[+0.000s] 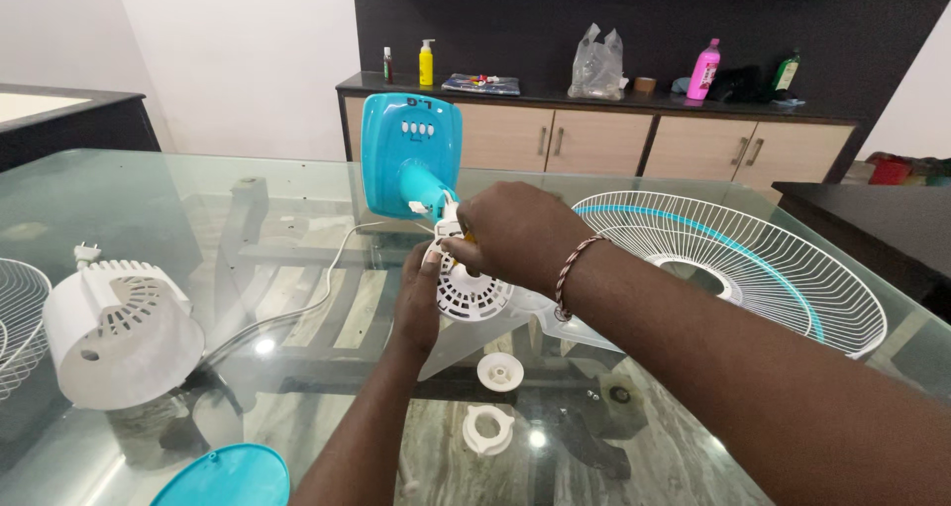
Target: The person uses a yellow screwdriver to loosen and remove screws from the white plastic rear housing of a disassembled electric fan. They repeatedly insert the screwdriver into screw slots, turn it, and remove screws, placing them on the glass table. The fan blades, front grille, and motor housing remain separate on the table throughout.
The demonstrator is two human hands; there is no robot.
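Right forearm crosses the lower frame, beaded bracelet (573,268) on the wrist; right hand (515,234) is closed over the top of the white vented fan motor (470,290), fingers pinched round something small there, too hidden to name. Left hand (421,303) cups the motor's left side, fingers wrapped on its rim. Motor sits above the glass bench (149,189), joined to the blue fan body (409,154), held at frame centre. Judgement: rigid moulded plastic, vented shell probably thin and crackable, motor inside gives it some weight; best held by the solid outer rim, not the vent ribs or the white power cord (327,278). Nearby on the bench: two white plastic rings (495,397), white rear motor cover (114,333), wire fan guard (753,263), blue round cap (228,476).
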